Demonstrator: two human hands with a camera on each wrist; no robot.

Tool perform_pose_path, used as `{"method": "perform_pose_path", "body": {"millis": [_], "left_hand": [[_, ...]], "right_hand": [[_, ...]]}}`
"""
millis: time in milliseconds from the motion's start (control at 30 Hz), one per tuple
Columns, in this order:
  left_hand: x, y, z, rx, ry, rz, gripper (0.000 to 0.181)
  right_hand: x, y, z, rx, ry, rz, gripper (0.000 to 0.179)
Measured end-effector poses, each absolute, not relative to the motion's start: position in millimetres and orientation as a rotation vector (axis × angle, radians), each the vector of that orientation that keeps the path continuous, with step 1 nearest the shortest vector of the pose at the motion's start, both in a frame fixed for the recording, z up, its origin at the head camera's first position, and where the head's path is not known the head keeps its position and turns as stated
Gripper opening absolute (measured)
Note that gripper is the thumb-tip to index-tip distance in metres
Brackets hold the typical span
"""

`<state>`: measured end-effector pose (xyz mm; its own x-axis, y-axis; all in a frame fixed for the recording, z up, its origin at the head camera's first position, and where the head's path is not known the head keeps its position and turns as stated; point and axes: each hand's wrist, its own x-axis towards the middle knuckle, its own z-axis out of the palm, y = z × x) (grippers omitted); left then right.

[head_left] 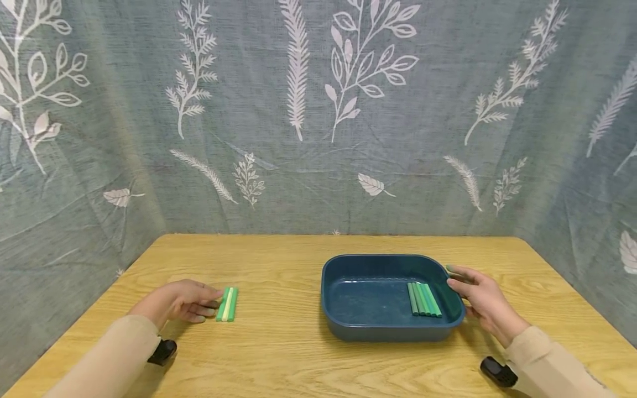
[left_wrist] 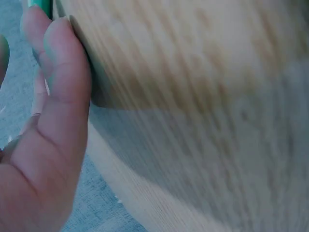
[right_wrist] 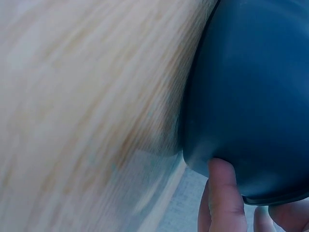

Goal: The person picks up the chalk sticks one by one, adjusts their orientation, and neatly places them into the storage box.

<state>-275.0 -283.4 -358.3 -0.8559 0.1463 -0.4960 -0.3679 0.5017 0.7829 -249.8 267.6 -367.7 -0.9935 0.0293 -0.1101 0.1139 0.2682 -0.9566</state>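
My left hand (head_left: 191, 303) is low over the wooden table at the left, its fingertips right at a row of three short sticks, two green and one pale yellow (head_left: 229, 304). In the left wrist view a green stick (left_wrist: 42, 6) shows by the fingertips, the fingers lying extended. On the right, my right hand (head_left: 481, 303) holds the right end of a dark blue rectangular basin (head_left: 330, 318). One finger (right_wrist: 222, 181) presses the basin's outer wall while the thumb is at its rim. Several green sticks (head_left: 424, 299) lie side by side inside the basin's right half.
The wooden table (head_left: 278, 354) reaches back to a grey-green curtain (head_left: 318, 188) with white leaf prints. More curtain hangs along both sides. A black device (head_left: 497, 371) is strapped at the right wrist, with another (head_left: 164, 351) at the left.
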Motion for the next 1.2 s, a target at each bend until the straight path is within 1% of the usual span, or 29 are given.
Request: {"method": "perform_pose_path", "body": {"millis": [67,267,467,867,1000,1200], "left_hand": [[-273.4,-283.3,-360.4,-0.202,2.246,1.338,0.054],[-271.1,-278.5,-361.2,-0.227,2.26,1.354,0.036],[-273.1,-272.0,-359.1,-0.209,2.314,1.258,0.022],[-268.9,-277.7,-362.4,-0.164,2.265,1.321,0.014],[-267.5,-278.4,-360.7,-0.167,2.265,1.3,0.017],[-269.2,-274.5,-361.3,-0.198,2.34,1.232,0.026]], "right_hand": [[-250.2,266.1,-367.0,0.13,2.434,-1.863,0.057],[-251.3,265.4,-365.4,0.132,2.419,-1.877,0.056],[-251.3,268.1,-365.9,0.144,2.429,-1.878,0.056],[-251.0,268.0,-367.7,0.144,2.445,-1.865,0.056],[-251.1,266.6,-368.1,0.149,2.448,-1.86,0.056],[-250.7,266.3,-368.3,0.148,2.454,-1.855,0.056]]}}
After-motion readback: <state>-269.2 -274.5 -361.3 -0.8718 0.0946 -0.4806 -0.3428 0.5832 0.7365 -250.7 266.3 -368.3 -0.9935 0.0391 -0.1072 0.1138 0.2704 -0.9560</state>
